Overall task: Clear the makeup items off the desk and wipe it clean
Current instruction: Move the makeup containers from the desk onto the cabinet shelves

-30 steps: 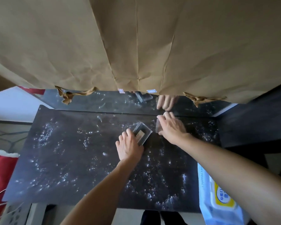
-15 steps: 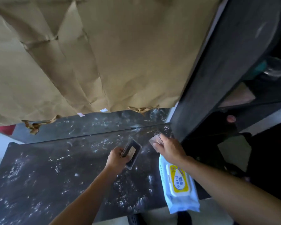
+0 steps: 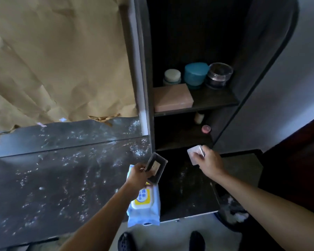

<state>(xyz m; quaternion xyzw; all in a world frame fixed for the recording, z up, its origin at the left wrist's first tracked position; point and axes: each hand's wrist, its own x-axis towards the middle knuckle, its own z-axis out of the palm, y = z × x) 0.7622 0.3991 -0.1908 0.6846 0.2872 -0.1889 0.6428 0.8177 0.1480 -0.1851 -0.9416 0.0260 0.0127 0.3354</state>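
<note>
Grips a dark case (image 3: pixel 156 168) in the left hand (image 3: pixel 137 173), fingers (image 3: pixel 142 168) curled round its near edge, clear of the desk (image 3: pixel 43 178) and tilted toward 1 o'clock. Pinches a pale case (image 3: pixel 195 153) in the right hand (image 3: pixel 209 162), at 3 o'clock of the dark one and well apart from it, low before the shelves (image 3: pixel 198 104). Probably 1 case per hand to save a trip: 2 items, 1 turn toward storage.

Points toward 12 o'clock, where 3 jars (image 3: pixel 196 73) and a pink box (image 3: pixel 172 97) crowd the upper shelf. Likelier meant for the darker shelf below, near a small bottle (image 3: pixel 199 117); cannot tell which.

At 6 o'clock of the left hand, on the desk's right end: the wipes (image 3: pixel 144 205), seemingly overhanging the near edge, presumably there for easy reach once the wiping starts. White specks all over the desk, so no wiping judged done yet.

Worth watching: the hold on the dark case, gripped by 1 edge only and liable to slip.
</note>
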